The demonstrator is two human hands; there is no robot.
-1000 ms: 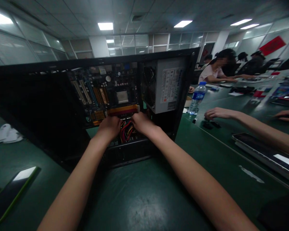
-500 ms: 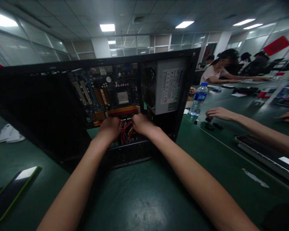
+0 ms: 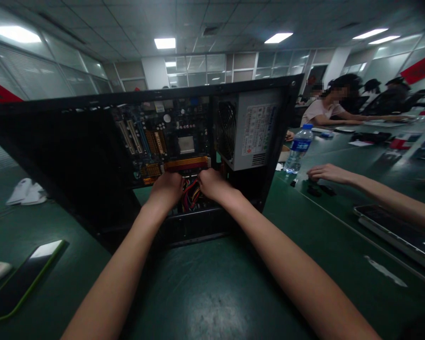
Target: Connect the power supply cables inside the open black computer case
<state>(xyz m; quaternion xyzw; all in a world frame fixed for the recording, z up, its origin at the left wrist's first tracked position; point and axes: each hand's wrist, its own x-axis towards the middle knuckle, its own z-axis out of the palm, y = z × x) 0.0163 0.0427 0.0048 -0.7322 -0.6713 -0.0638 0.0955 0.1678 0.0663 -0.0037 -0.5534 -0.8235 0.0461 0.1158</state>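
Note:
An open black computer case [image 3: 56, 156] lies on the green table [image 3: 205, 293], its motherboard [image 3: 163, 137] and power supply [image 3: 255, 132] facing me. Both my hands reach inside it. My left hand [image 3: 167, 188] is curled just below the orange memory slots [image 3: 186, 164]. My right hand [image 3: 212, 185] is curled beside it, under the power supply's fan. A bundle of red and yellow cables [image 3: 190, 193] shows between the two hands. The fingertips are hidden, so what they grip cannot be made out.
A phone with a green edge [image 3: 24, 278] lies at the front left, white cloths [image 3: 26, 193] farther left. A water bottle [image 3: 298, 148] stands right of the case. A co-worker's arm [image 3: 368, 193] rests on the table near a flat dark panel [image 3: 396, 231]. Other people sit at the far right.
My view has shifted slightly, so the case sits a little more to the right and lower. Both hands stay at the same spot inside the case.

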